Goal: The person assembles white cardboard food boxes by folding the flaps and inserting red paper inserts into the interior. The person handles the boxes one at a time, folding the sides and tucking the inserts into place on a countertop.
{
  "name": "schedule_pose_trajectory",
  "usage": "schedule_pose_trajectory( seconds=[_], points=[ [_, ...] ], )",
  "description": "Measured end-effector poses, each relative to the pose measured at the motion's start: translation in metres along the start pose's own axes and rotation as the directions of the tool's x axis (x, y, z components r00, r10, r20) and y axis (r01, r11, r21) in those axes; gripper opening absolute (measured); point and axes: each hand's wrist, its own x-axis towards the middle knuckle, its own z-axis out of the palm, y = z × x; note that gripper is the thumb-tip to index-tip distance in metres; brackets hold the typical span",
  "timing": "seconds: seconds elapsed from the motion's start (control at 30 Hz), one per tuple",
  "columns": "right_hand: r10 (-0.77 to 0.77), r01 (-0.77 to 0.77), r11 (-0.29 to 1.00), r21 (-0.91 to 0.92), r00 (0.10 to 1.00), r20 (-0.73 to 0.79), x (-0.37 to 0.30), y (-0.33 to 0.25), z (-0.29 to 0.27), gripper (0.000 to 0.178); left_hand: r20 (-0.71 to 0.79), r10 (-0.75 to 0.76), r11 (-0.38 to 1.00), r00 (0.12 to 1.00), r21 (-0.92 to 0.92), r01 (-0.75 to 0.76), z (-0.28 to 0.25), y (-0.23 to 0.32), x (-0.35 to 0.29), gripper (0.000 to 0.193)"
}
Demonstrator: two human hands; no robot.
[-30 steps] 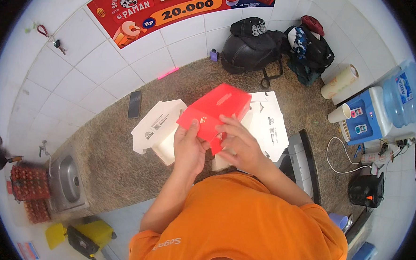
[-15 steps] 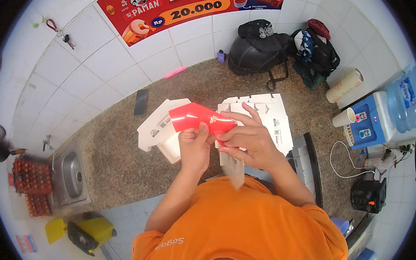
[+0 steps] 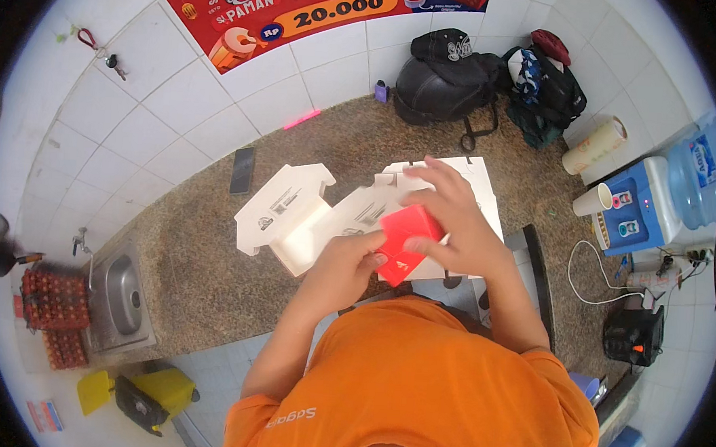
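Both of my hands are over the counter in front of my orange shirt, at a folded red glossy card piece (image 3: 411, 228) with small gold print. My left hand (image 3: 346, 263) is closed on its left edge, thumb on top. At its right side is my right hand (image 3: 454, 220), fingers spread and thumb lying across the red surface. Left of the hands stands an open white cardboard box (image 3: 296, 249) with a printed flap. White printed cardboard sheets (image 3: 485, 194) lie flat behind and beneath my right hand, partly hidden by it.
A phone (image 3: 242, 170) lies left of the box. At the back are a black helmet (image 3: 438, 90) with a cap and a dark bag (image 3: 555, 100). A water dispenser (image 3: 638, 206) and paper cup (image 3: 592, 200) stand right; a steel sink (image 3: 123, 296) is left.
The red piece has moved right and nearer to me, and looks turned and more compact. My right hand's fingers have spread from their grip. A blurred pale piece below the hands is gone.
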Motion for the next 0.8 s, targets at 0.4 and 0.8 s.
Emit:
schedule_pose_trajectory(
  seconds=[0.4,0.8],
  points=[
    [0.199,-0.433,0.719,0.544,0.878,0.436,0.000,-0.027,0.013,0.020,-0.279,-0.023,1.000,0.960,0.007,0.026,-0.010,0.025,-0.027,0.036],
    [0.490,-0.494,0.863,-0.105,0.766,0.416,0.030,0.038,0.070,0.081,-0.097,0.524,0.780,0.846,0.455,-0.431,0.014,-0.013,-0.080,0.013]
  ],
)
